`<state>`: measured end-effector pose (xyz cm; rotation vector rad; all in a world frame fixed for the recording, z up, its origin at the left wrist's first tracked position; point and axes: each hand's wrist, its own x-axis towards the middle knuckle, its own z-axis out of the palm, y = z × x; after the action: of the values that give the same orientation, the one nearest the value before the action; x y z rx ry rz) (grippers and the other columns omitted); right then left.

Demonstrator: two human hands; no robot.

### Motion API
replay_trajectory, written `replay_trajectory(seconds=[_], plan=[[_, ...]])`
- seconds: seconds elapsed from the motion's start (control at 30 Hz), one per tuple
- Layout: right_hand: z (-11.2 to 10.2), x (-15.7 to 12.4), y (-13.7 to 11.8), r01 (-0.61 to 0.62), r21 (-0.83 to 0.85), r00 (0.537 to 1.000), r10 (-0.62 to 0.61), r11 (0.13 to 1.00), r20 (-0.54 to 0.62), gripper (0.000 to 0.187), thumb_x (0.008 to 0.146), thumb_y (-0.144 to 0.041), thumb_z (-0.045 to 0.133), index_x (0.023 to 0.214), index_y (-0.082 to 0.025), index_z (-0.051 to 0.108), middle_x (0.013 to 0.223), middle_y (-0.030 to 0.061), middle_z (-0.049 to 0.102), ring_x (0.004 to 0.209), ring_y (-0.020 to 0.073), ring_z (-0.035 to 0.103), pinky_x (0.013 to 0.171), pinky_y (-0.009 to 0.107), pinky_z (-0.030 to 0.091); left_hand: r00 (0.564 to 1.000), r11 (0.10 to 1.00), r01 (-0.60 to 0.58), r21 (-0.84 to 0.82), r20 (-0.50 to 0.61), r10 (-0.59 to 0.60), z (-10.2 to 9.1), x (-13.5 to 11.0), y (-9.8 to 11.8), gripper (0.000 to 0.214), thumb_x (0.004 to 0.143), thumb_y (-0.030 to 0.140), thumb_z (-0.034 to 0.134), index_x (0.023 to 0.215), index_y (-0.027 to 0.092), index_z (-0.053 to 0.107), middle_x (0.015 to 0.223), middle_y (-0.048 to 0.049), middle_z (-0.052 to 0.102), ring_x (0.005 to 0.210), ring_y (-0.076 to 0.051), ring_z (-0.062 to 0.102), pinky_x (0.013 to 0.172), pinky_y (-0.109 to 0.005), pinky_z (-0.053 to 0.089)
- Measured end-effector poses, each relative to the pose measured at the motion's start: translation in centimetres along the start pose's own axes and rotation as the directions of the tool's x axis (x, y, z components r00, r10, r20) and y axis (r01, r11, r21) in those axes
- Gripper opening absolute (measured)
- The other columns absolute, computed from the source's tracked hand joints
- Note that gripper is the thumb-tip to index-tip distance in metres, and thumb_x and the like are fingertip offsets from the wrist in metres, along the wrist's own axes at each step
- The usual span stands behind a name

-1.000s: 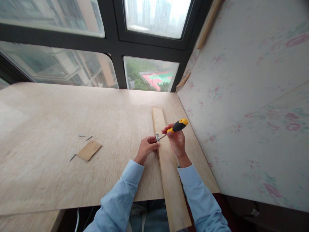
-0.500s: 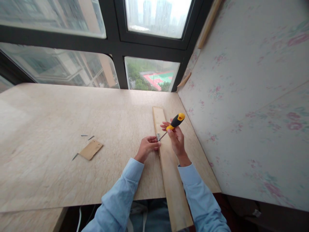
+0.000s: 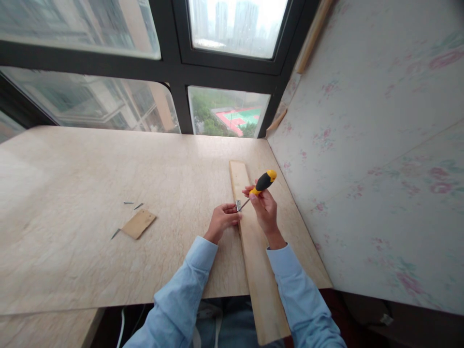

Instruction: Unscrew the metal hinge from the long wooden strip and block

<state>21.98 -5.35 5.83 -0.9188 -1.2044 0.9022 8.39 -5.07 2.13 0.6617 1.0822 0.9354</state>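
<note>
A long wooden board [image 3: 253, 261] lies on the counter, its near end jutting past the front edge. On the board's left edge sits a small metal hinge [image 3: 238, 205]. My left hand [image 3: 223, 218] is closed at that edge, fingers pinching the hinge and board side; the fingertips are partly hidden. A screwdriver [image 3: 264, 182] with a black and yellow handle slants down to the left, its tip at the hinge. My right hand [image 3: 265, 210] grips it near the front of the handle, above the board. Whether a screw is under the tip is too small to tell.
To the left on the counter [image 3: 181, 174] lie a small thin wooden piece [image 3: 138, 224] with holes and several nail-like metal pieces [image 3: 138, 206]. A papered wall [image 3: 362, 193] rises close on the right. The window frame [image 3: 224, 77] stands at the back.
The screwdriver handle has shifted very slightly left, and my right fingers have curled in closer round it. My left hand and the board stay in place.
</note>
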Motion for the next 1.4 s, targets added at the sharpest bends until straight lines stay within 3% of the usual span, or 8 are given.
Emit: replay_trajectory(seconds=[0.17,0.37,0.57,0.67,0.8,0.93,1.2,1.4], plan=[[-0.1,0.1,0.8,0.038,-0.081,0.999,-0.037,0.996,0.016,0.035,0.082,-0.039,0.065,0.114,-0.025,0.058,0.113,0.0065,0.061,0.102,0.0196,0.061,0.088,0.036,0.052,1.0,1.0,-0.001,0.022,0.0,0.001,0.0,-0.1,0.1,0.047,0.048,0.011,0.083,0.092,0.011,0.066,0.083,-0.0063,0.07,0.069,-0.015,0.065,0.058,-0.023,0.052],[-0.5,0.0,1.0,0.048,-0.158,0.997,-0.056,0.986,-0.049,0.026,0.075,-0.036,0.073,0.096,-0.024,0.063,0.094,0.0027,0.064,0.089,0.0182,0.063,0.082,0.034,0.053,0.999,0.998,-0.028,0.05,0.025,0.026,0.1,-0.1,-0.1,0.046,0.05,0.013,0.081,0.094,0.012,0.067,0.086,-0.0067,0.07,0.07,-0.014,0.064,0.057,-0.021,0.05],[-0.1,-0.7,-0.2,-0.001,-0.056,0.997,0.005,0.998,0.079,0.031,0.091,-0.039,0.052,0.117,-0.023,0.059,0.114,0.0075,0.065,0.103,0.0215,0.064,0.093,0.041,0.049,1.0,0.997,-0.021,0.071,-0.005,0.022,0.3,-0.1,0.0,0.048,0.05,0.013,0.081,0.095,0.013,0.066,0.085,-0.006,0.069,0.07,-0.015,0.064,0.056,-0.022,0.05],[-0.1,-0.8,0.3,0.032,-0.08,0.995,-0.025,0.996,0.094,0.036,0.089,-0.039,0.056,0.123,-0.025,0.055,0.117,0.0073,0.061,0.106,0.0205,0.061,0.092,0.038,0.049,0.999,0.997,-0.033,0.074,0.01,0.033,0.3,-0.1,0.0,0.047,0.051,0.014,0.081,0.095,0.013,0.066,0.084,-0.0059,0.069,0.07,-0.015,0.064,0.056,-0.022,0.05],[-0.4,-0.6,1.7,0.125,-0.241,0.992,-0.124,0.963,0.018,0.033,0.079,-0.037,0.069,0.11,-0.025,0.062,0.106,0.0052,0.059,0.098,0.0189,0.058,0.084,0.033,0.051,0.999,0.995,-0.049,0.083,0.021,0.047,0.3,-0.1,-0.1,0.045,0.052,0.015,0.081,0.094,0.012,0.067,0.082,-0.005,0.068,0.069,-0.014,0.063,0.056,-0.021,0.049],[-0.7,-0.6,2.2,0.11,-0.329,0.99,-0.133,0.938,-0.05,0.021,0.079,-0.036,0.069,0.095,-0.023,0.066,0.091,0.0028,0.063,0.086,0.0179,0.06,0.08,0.033,0.052,0.999,0.995,-0.052,0.08,0.012,0.051,0.3,0.0,-0.3,0.048,0.049,0.017,0.083,0.094,0.014,0.067,0.083,-0.0047,0.068,0.07,-0.014,0.063,0.058,-0.023,0.05],[0.0,-0.9,1.3,-0.011,-0.123,0.999,0.015,0.992,0.031,0.022,0.089,-0.041,0.055,0.099,-0.021,0.06,0.095,0.006,0.072,0.089,0.0199,0.069,0.087,0.039,0.053,0.999,0.996,-0.039,0.085,0.019,0.038,0.1,0.1,-0.3,0.052,0.048,0.019,0.085,0.096,0.013,0.066,0.087,-0.0073,0.07,0.07,-0.015,0.064,0.057,-0.022,0.049],[-0.3,-0.7,2.5,-0.031,-0.047,0.997,0.034,0.998,0.067,0.038,0.083,-0.036,0.065,0.116,-0.023,0.051,0.098,0.005,0.072,0.09,0.0182,0.069,0.086,0.038,0.054,0.998,0.996,-0.047,0.082,0.032,0.045,0.1,-0.1,-0.2,0.05,0.048,0.019,0.084,0.094,0.013,0.066,0.085,-0.0064,0.07,0.07,-0.015,0.064,0.058,-0.023,0.049]])
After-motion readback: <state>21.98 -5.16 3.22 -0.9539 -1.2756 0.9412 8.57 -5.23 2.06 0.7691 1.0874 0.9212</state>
